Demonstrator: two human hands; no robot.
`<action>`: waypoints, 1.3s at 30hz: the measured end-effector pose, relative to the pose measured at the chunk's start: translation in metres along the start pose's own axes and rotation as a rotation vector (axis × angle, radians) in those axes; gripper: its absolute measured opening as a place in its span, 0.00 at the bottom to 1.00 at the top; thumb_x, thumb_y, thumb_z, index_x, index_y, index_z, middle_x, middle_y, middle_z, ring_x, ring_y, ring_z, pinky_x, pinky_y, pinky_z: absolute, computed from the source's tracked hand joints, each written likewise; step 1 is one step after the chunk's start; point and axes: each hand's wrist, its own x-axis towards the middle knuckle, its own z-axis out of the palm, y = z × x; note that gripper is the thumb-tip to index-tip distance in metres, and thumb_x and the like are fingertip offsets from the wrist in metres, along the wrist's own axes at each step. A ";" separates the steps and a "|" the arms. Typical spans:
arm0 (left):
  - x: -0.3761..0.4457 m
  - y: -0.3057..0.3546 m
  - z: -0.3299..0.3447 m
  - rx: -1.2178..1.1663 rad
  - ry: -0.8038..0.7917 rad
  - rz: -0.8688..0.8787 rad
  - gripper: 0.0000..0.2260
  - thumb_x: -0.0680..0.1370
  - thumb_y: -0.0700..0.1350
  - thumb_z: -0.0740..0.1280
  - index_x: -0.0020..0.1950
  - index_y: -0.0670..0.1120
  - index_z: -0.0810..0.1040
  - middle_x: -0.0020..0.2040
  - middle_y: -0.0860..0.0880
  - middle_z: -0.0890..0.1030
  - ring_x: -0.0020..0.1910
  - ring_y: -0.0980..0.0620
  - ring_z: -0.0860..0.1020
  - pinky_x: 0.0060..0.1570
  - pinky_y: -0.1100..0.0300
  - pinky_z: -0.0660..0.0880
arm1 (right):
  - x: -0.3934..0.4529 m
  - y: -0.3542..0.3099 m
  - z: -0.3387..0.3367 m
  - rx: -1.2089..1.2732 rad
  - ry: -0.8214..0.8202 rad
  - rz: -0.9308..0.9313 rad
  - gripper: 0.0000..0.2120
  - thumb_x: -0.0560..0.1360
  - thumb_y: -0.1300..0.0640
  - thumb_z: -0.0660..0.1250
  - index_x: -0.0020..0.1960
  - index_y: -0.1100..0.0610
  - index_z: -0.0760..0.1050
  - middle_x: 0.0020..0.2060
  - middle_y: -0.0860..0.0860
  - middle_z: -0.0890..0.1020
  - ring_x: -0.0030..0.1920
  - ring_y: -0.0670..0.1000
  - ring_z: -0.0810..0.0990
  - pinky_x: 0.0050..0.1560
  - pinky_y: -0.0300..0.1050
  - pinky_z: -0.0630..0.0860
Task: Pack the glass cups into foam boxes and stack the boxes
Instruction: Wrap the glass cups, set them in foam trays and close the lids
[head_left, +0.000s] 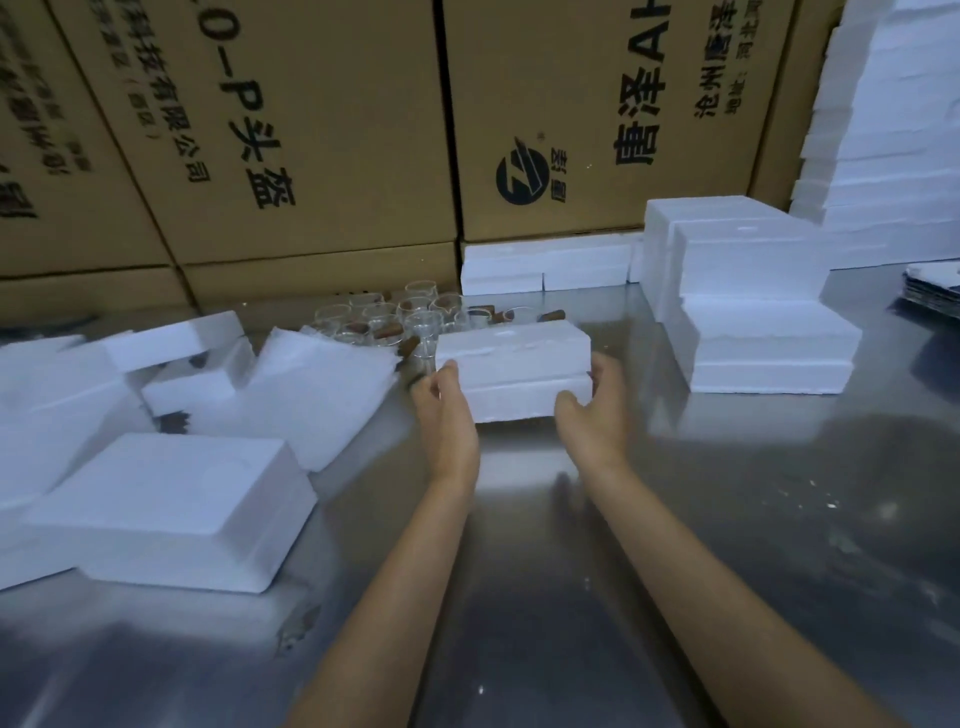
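Observation:
A closed white foam box (514, 366) is in the middle of the steel table (727, 519), its lid on its base. My left hand (447, 410) grips its left end and my right hand (597, 405) grips its right end, thumbs on the near side. Behind the box stands a cluster of several clear glass cups (395, 317) with brown cork-like pieces among them. To the right rises a stack of closed foam boxes (748, 306), stepped in height.
Loose foam halves (166, 509) lie piled at the left. More foam pieces (550, 265) sit against the cardboard cartons (311, 130) at the back. A tall foam stack (893, 130) stands far right, with a dark flat pile (935, 291) beside it.

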 end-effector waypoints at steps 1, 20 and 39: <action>0.003 -0.001 -0.010 0.044 0.005 -0.016 0.06 0.83 0.56 0.58 0.55 0.55 0.68 0.43 0.63 0.69 0.41 0.66 0.67 0.49 0.57 0.62 | -0.005 0.003 0.007 -0.014 -0.037 0.031 0.21 0.72 0.67 0.62 0.63 0.53 0.70 0.57 0.50 0.76 0.57 0.50 0.77 0.52 0.35 0.70; 0.053 0.005 -0.038 0.428 -0.138 -0.015 0.22 0.82 0.62 0.50 0.59 0.50 0.77 0.62 0.46 0.78 0.65 0.43 0.71 0.68 0.44 0.68 | 0.027 -0.010 0.011 -0.360 -0.089 0.319 0.25 0.75 0.38 0.46 0.45 0.52 0.76 0.59 0.58 0.78 0.64 0.60 0.70 0.70 0.61 0.62; 0.056 -0.006 -0.047 0.448 -0.292 0.069 0.07 0.82 0.45 0.59 0.46 0.50 0.74 0.45 0.48 0.73 0.43 0.50 0.71 0.39 0.59 0.66 | 0.039 0.015 -0.003 -0.141 -0.150 0.305 0.06 0.78 0.55 0.64 0.50 0.53 0.79 0.44 0.44 0.79 0.45 0.46 0.76 0.46 0.43 0.74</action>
